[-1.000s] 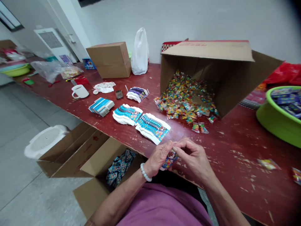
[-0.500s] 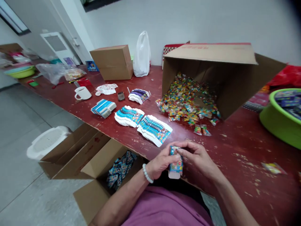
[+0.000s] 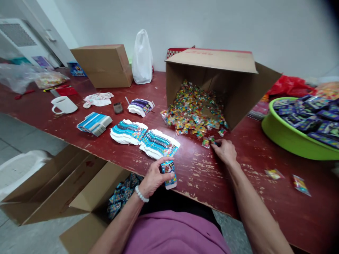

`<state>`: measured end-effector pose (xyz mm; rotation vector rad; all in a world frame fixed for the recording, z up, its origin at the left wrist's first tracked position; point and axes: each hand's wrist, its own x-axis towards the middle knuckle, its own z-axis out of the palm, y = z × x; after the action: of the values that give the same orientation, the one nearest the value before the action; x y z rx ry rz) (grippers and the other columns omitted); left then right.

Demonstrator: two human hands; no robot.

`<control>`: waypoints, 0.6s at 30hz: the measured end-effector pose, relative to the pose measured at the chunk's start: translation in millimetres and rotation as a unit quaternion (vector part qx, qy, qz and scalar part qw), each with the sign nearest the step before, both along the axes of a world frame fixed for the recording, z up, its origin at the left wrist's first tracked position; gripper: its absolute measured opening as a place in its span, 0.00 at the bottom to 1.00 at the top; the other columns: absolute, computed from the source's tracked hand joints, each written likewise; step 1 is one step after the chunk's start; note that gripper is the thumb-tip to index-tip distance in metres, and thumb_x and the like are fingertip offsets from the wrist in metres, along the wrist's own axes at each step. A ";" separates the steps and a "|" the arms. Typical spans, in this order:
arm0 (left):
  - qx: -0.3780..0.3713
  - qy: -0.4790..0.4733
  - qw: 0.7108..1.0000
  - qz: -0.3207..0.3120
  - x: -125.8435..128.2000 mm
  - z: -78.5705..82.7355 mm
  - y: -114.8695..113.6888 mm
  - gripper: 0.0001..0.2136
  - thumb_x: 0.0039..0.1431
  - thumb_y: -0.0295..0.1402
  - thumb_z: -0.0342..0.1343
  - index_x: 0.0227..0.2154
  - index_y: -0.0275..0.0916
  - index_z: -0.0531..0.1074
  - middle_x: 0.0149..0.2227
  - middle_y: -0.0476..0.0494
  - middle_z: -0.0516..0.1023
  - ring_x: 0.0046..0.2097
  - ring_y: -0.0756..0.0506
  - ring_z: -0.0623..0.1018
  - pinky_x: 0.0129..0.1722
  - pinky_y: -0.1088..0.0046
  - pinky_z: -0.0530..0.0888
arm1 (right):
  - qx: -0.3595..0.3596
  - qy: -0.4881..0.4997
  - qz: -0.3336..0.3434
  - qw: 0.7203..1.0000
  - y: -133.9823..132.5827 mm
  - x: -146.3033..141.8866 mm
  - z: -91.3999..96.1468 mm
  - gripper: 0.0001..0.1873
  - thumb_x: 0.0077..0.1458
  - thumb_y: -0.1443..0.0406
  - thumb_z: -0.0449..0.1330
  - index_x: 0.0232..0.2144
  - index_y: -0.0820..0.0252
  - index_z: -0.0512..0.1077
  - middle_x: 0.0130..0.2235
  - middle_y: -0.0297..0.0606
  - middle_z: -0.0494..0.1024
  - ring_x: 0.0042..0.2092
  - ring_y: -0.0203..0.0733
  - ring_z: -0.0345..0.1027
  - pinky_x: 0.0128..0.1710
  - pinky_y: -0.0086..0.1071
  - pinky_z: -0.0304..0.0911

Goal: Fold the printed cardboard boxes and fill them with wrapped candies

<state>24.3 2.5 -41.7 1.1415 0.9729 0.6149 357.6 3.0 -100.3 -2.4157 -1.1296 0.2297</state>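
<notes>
My left hand (image 3: 154,179) grips a small blue printed box (image 3: 168,173) at the table's front edge; a white flap sticks out at its lower end. On the tabletop, my right hand (image 3: 225,151) has its fingertips closed on a small candy packet (image 3: 212,139), mostly hidden by the fingers. Just left of it lies another candy packet (image 3: 206,142). Behind, many colourful packets (image 3: 196,109) spill out of a cardboard box (image 3: 238,91) lying on its side. Flat blue cartons (image 3: 159,144) are fanned out in front of my left hand, beside a second fan of cartons (image 3: 128,132).
A green basin (image 3: 288,143) full of purple boxes stands at the right. Two loose packets (image 3: 274,174) lie nearer. Leftward are a white mug (image 3: 64,105), a cloth (image 3: 97,99) and a closed carton (image 3: 103,67). Below the table edge, an open carton (image 3: 87,231) holds blue boxes.
My right hand has left the small box and reached forward to the candy packets. My left hand still holds the box. The view has turned to the right.
</notes>
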 end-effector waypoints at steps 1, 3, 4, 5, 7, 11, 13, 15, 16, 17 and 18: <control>0.010 0.010 1.000 0.005 -1.5 2.0 1.9 0.24 0.42 0.28 0.68 0.46 0.38 0.73 0.32 0.51 0.74 0.33 0.51 0.72 0.36 0.75 0.72 | 0.001 0.003 -0.005 1.000 0.4 0.3 -0.3 0.20 0.52 0.53 0.60 0.42 0.60 0.78 0.46 0.54 0.75 0.49 0.61 0.69 0.45 0.47 0.64; 0.024 0.021 0.999 0.019 -4.1 5.3 5.2 0.20 0.43 0.30 0.68 0.42 0.37 0.72 0.31 0.51 0.74 0.31 0.52 0.73 0.33 0.77 0.72 | 0.010 0.013 -0.013 1.000 0.3 2.4 -0.2 0.17 0.51 0.56 0.60 0.40 0.59 0.78 0.42 0.51 0.77 0.46 0.57 0.70 0.44 0.44 0.64; 0.025 0.021 0.999 0.028 -5.1 6.5 6.4 0.20 0.44 0.32 0.68 0.41 0.38 0.71 0.31 0.52 0.74 0.30 0.52 0.73 0.30 0.77 0.72 | 0.017 0.019 -0.018 1.000 -0.5 3.8 0.2 0.16 0.51 0.57 0.61 0.39 0.59 0.77 0.41 0.50 0.78 0.45 0.56 0.71 0.43 0.43 0.64; 0.022 0.019 0.999 0.039 -5.7 7.2 7.2 0.20 0.44 0.33 0.68 0.40 0.39 0.69 0.31 0.51 0.74 0.29 0.51 0.74 0.27 0.78 0.72 | 0.025 0.027 -0.023 0.999 -2.0 4.9 1.1 0.16 0.50 0.57 0.61 0.39 0.60 0.77 0.39 0.49 0.79 0.43 0.55 0.72 0.42 0.43 0.64; 0.005 0.009 0.998 0.068 -5.7 7.4 7.8 0.22 0.44 0.36 0.69 0.39 0.39 0.65 0.31 0.51 0.75 0.28 0.49 0.76 0.22 0.78 0.72 | 0.047 0.049 -0.029 0.997 -7.5 3.6 4.6 0.17 0.50 0.57 0.61 0.39 0.61 0.76 0.36 0.47 0.79 0.40 0.53 0.72 0.39 0.41 0.64; -0.051 -0.057 0.990 0.121 -1.4 6.1 7.0 0.24 0.40 0.36 0.71 0.35 0.40 0.61 0.31 0.51 0.75 0.28 0.49 0.77 0.24 0.74 0.76 | 0.128 0.143 0.034 0.981 -30.8 -27.3 23.5 0.19 0.52 0.54 0.60 0.41 0.60 0.74 0.35 0.41 0.80 0.34 0.44 0.71 0.35 0.35 0.66; -0.077 -0.091 0.985 0.128 1.8 7.0 5.9 0.25 0.38 0.35 0.72 0.33 0.40 0.60 0.30 0.52 0.75 0.28 0.49 0.77 0.25 0.72 0.77 | 0.213 0.268 0.129 0.931 -46.3 -57.1 38.0 0.18 0.52 0.54 0.62 0.39 0.60 0.74 0.37 0.41 0.80 0.34 0.43 0.71 0.34 0.34 0.65; -0.095 -0.111 0.981 0.131 5.0 9.8 4.0 0.26 0.37 0.34 0.73 0.32 0.40 0.60 0.30 0.53 0.74 0.28 0.49 0.78 0.26 0.72 0.77 | 0.218 0.321 0.205 0.899 -60.5 -89.0 52.7 0.12 0.54 0.57 0.62 0.38 0.58 0.74 0.37 0.39 0.79 0.35 0.42 0.71 0.35 0.33 0.65; -0.101 -0.118 0.979 0.132 6.5 11.8 2.5 0.26 0.36 0.34 0.74 0.32 0.40 0.60 0.30 0.53 0.74 0.28 0.49 0.78 0.26 0.72 0.77 | 0.212 0.310 0.236 0.897 -66.0 -103.1 59.2 0.09 0.56 0.59 0.60 0.37 0.57 0.74 0.37 0.39 0.79 0.36 0.43 0.71 0.36 0.34 0.65; -0.105 -0.125 0.978 0.134 7.9 13.8 0.7 0.26 0.36 0.33 0.74 0.33 0.40 0.61 0.30 0.53 0.75 0.28 0.49 0.78 0.27 0.72 0.77 | 0.201 0.279 0.267 0.901 -70.2 -115.1 64.9 0.07 0.56 0.62 0.59 0.36 0.57 0.74 0.37 0.38 0.78 0.36 0.43 0.71 0.37 0.34 0.64; -0.107 -0.132 0.976 0.136 9.2 15.6 -1.6 0.26 0.36 0.33 0.74 0.33 0.40 0.62 0.30 0.53 0.75 0.29 0.49 0.78 0.28 0.73 0.77 | 0.194 0.245 0.291 0.904 -73.3 -124.3 69.7 0.06 0.56 0.65 0.58 0.35 0.56 0.74 0.37 0.38 0.78 0.37 0.43 0.71 0.38 0.35 0.64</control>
<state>33.5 0.9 -26.1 0.7201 0.9451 0.8375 233.3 -70.3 -30.6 -1.5048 -1.4466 0.6864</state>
